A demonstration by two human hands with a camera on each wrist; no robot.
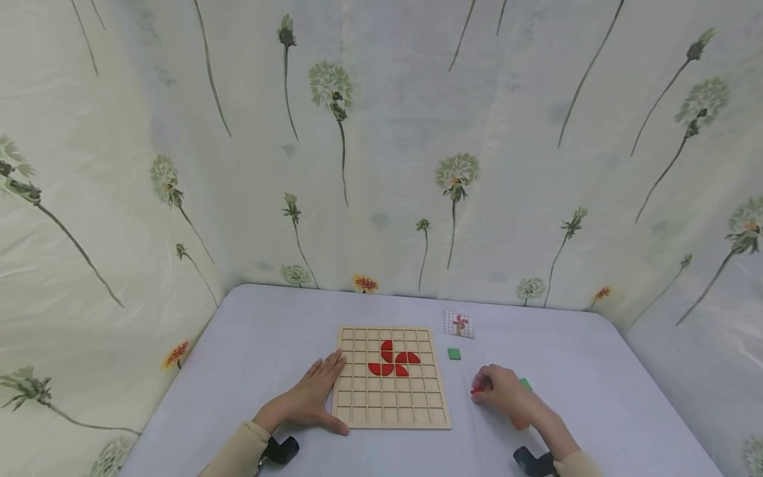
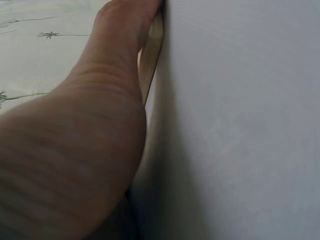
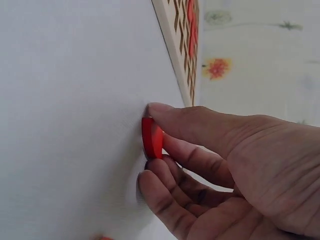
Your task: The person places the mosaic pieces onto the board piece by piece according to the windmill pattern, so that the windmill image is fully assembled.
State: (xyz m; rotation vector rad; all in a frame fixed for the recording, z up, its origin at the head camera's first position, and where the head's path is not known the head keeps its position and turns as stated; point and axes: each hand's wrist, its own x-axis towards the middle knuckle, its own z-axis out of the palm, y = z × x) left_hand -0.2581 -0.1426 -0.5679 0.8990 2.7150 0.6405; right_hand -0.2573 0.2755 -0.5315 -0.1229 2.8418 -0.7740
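Observation:
A wooden grid board (image 1: 390,416) lies on the table, with several red quarter-circle pieces (image 1: 408,358) forming a pinwheel in its upper middle cells. My left hand (image 1: 310,396) rests at the board's left side, fingers straight, thumb by the lower left corner. Right of the board, my right hand (image 1: 505,391) pinches a red quarter-circle piece (image 3: 151,137) between thumb and fingers, just over the table. Part of a green piece (image 1: 526,383) shows behind that hand. An orange-red piece (image 1: 520,424) lies beneath it, partly covered.
A small pattern card (image 1: 459,324) with a red pinwheel printed on a grid lies beyond the board's upper right corner. Below the card is a green square (image 1: 454,354). The white table (image 1: 274,331) meets a flower-printed curtain (image 1: 381,165) at the back and sides.

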